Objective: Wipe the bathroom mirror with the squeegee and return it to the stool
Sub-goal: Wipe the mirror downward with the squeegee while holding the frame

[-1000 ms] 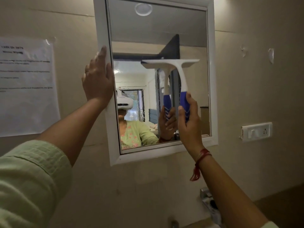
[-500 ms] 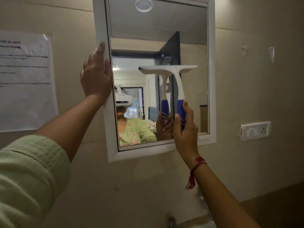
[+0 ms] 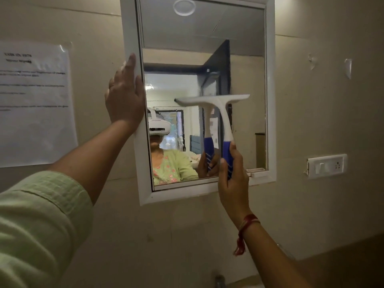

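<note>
A: On the mirror (image 3: 203, 59), mid-glass, your squeegee (image 3: 220, 109) blade sits flat; right hand (image 3: 233, 175) fingers wrapped round its blue handle.

B: Left hand (image 3: 124, 98) spread flat on the frame. Looks light and stiff; grip the ribbed part.

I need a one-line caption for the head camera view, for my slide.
Right hand holds a blue-handled squeegee against the white-framed mirror while the left hand steadies its frame.
</note>
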Demonstrator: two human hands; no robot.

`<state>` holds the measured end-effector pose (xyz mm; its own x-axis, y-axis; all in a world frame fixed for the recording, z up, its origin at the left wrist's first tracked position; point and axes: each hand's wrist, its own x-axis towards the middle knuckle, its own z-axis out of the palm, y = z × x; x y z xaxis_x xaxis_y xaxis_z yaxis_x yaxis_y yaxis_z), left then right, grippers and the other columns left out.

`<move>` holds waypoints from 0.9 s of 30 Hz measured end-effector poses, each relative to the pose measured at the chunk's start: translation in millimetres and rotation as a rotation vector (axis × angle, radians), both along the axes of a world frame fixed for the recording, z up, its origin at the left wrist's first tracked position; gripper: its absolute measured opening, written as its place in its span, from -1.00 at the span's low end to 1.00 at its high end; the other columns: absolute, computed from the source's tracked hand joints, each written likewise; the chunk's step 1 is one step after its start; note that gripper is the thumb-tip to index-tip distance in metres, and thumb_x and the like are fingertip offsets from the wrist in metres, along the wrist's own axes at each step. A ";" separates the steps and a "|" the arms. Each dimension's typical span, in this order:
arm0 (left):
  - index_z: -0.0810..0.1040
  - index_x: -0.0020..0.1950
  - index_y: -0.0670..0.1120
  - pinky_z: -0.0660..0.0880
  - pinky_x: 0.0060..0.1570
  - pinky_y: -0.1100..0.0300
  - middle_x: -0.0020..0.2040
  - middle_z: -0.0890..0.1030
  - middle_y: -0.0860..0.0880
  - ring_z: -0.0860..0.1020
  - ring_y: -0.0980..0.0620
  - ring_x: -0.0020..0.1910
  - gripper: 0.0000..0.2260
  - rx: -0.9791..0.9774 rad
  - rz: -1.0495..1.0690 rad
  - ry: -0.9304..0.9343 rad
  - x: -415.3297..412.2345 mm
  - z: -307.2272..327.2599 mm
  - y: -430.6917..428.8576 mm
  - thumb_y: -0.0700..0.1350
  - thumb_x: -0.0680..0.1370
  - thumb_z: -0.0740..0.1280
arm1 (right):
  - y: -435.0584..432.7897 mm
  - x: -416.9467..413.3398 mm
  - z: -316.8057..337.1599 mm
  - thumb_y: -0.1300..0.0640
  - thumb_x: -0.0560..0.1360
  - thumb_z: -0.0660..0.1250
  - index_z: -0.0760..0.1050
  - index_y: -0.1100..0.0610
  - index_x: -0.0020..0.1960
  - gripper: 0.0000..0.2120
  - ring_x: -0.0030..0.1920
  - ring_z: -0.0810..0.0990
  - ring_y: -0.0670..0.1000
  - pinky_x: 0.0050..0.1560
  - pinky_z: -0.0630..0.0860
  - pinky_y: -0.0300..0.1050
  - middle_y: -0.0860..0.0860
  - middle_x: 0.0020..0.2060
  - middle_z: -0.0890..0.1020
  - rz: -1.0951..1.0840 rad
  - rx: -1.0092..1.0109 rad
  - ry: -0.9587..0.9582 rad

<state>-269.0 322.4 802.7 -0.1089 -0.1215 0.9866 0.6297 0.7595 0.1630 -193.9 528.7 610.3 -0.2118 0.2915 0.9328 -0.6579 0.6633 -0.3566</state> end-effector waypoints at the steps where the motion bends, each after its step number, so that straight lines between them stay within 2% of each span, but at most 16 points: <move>1: 0.15 0.50 0.03 0.39 0.15 -0.08 0.35 0.42 -0.16 0.42 -0.19 0.26 -0.59 0.000 -0.003 0.001 0.1 0.3 -0.1 0.01 0.64 0.03 | -0.8 0.8 -8.4 0.00 0.58 0.06 0.08 -0.19 0.41 -0.58 0.00 0.52 -0.31 -0.05 0.47 -0.51 -0.13 0.14 0.44 0.004 0.002 -0.014; 4: 0.15 0.50 0.02 0.39 0.15 -0.08 0.35 0.42 -0.16 0.41 -0.19 0.27 -0.59 0.005 -0.008 0.005 -0.8 0.5 -0.6 0.00 0.64 0.03 | -0.4 3.6 -6.5 0.00 0.58 0.07 0.09 -0.22 0.40 -0.58 0.00 0.51 -0.32 -0.06 0.47 -0.51 -0.11 0.13 0.45 -0.003 0.003 -0.016; 9: 0.15 0.50 0.03 0.39 0.15 -0.06 0.35 0.42 -0.16 0.42 -0.17 0.27 -0.58 0.008 -0.014 0.007 -1.1 0.8 -0.3 0.01 0.63 0.03 | -2.5 3.9 31.2 0.01 0.61 0.08 0.09 -0.15 0.43 -0.58 -0.09 0.56 -0.16 -0.14 0.57 -0.30 -0.18 0.01 0.50 -0.029 -0.027 0.012; 12: 0.15 0.50 0.04 0.39 0.15 -0.08 0.35 0.42 -0.16 0.41 -0.18 0.27 -0.58 0.011 -0.016 0.001 -0.7 0.5 -0.4 0.01 0.63 0.03 | -4.7 3.8 9.3 -0.01 0.59 0.06 0.08 -0.17 0.45 -0.56 -0.03 0.56 -0.18 -0.09 0.56 -0.33 -0.10 0.11 0.49 -0.018 -0.035 -0.023; 16: 0.15 0.50 0.03 0.38 0.17 -0.07 0.35 0.41 -0.16 0.41 -0.18 0.27 -0.58 0.008 -0.007 0.001 -1.1 1.0 -0.2 0.01 0.63 0.02 | -9.9 9.2 -35.6 0.01 0.56 0.08 0.03 -0.26 0.39 -0.54 0.07 0.57 -0.03 0.01 0.61 -0.04 0.07 0.20 0.51 -0.036 -0.043 -0.072; 18: 0.15 0.50 0.02 0.38 0.17 -0.06 0.35 0.42 -0.17 0.41 -0.19 0.27 -0.58 0.008 -0.007 0.005 -1.2 0.2 0.4 0.01 0.63 0.02 | -10.4 11.3 -32.1 0.00 0.57 0.07 0.03 -0.31 0.38 -0.54 0.09 0.56 -0.06 0.02 0.61 -0.09 0.05 0.24 0.48 -0.037 -0.051 -0.062; 21: 0.15 0.50 0.02 0.37 0.18 -0.06 0.35 0.41 -0.17 0.41 -0.18 0.28 -0.58 0.008 -0.007 0.001 -0.6 0.4 0.2 0.01 0.63 0.02 | -10.2 8.2 -6.3 -0.02 0.60 0.05 0.07 -0.22 0.44 -0.57 0.05 0.50 -0.29 -0.05 0.52 -0.41 -0.26 0.16 0.44 -0.010 -0.087 -0.031; 23: 0.14 0.50 0.03 0.37 0.19 -0.06 0.36 0.41 -0.17 0.40 -0.18 0.28 -0.57 0.005 -0.005 -0.004 -0.5 0.2 0.0 0.02 0.63 0.01 | -10.8 5.5 1.9 -0.02 0.61 0.05 0.08 -0.18 0.44 -0.57 0.02 0.49 -0.33 -0.09 0.46 -0.50 -0.37 0.09 0.41 0.009 -0.103 -0.019; 25: 0.14 0.50 0.04 0.37 0.19 -0.06 0.37 0.40 -0.15 0.40 -0.17 0.29 -0.57 0.005 -0.006 -0.011 -0.3 0.2 -0.4 0.02 0.63 0.01 | -12.4 5.8 -7.8 -0.04 0.60 0.05 0.07 -0.20 0.45 -0.56 0.03 0.51 -0.27 -0.07 0.50 -0.45 -0.27 0.14 0.44 0.029 -0.104 -0.041; 27: 0.14 0.50 0.05 0.37 0.18 -0.06 0.38 0.39 -0.13 0.40 -0.17 0.29 -0.58 0.010 -0.009 -0.012 -0.3 0.1 -0.4 0.02 0.63 0.01 | -14.0 7.1 -35.9 -0.03 0.57 0.06 0.05 -0.22 0.43 -0.54 -0.06 0.54 -0.20 -0.11 0.53 -0.37 -0.07 0.18 0.48 0.017 -0.081 -0.084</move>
